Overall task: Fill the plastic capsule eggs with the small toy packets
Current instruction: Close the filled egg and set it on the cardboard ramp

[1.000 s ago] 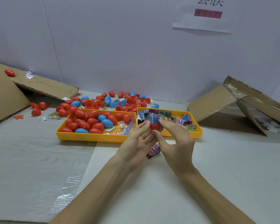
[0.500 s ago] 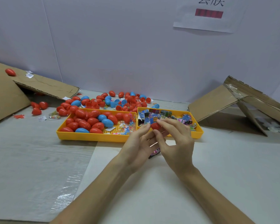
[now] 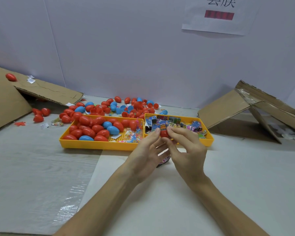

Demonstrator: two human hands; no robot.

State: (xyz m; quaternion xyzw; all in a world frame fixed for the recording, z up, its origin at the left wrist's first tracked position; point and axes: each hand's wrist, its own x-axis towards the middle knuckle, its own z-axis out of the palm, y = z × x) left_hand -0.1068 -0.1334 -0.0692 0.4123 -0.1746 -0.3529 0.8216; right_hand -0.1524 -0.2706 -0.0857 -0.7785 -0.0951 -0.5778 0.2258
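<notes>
My left hand (image 3: 147, 150) and my right hand (image 3: 186, 147) meet in front of the trays. Between their fingertips sits a red egg half (image 3: 164, 133) with a small printed toy packet (image 3: 162, 126) sticking out of its top. The left fingers hold the red half; the right thumb and fingers pinch at the packet and the egg. Another packet (image 3: 163, 161) lies on the table under my hands. Behind them, the right yellow tray (image 3: 209, 141) holds several toy packets, and the left yellow tray (image 3: 99, 145) holds red and blue eggs.
Loose red and blue eggs (image 3: 126, 106) lie scattered behind the trays. Flattened cardboard (image 3: 46, 92) leans at the left with a red egg (image 3: 11, 77) on it, and folded cardboard (image 3: 245, 106) stands at the right. White paper (image 3: 160, 201) covers the table under my arms.
The hands have closed in around the red egg half, and the printed packet now stands out of its top. Both hands stayed in about the same place.
</notes>
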